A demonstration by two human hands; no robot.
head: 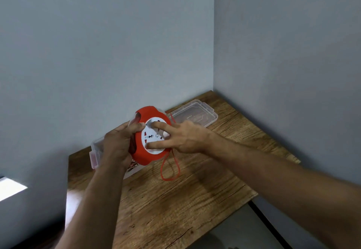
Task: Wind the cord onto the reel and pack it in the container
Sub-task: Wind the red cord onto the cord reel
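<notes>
A round red reel (145,156) with a white socket face (151,138) is held up above the wooden table (175,205). My left hand (117,145) grips its left rim. My right hand (181,137) presses spread fingers onto the white face. A thin red cord (169,172) hangs from the reel's lower right edge in a loop that reaches the tabletop. The clear plastic container (95,151) stands behind my left hand, mostly hidden by it and the reel.
A clear plastic lid (197,114) lies flat on the table at the back, near the wall corner. Grey walls close in the table at the back and right. The table's front edge drops off at lower right.
</notes>
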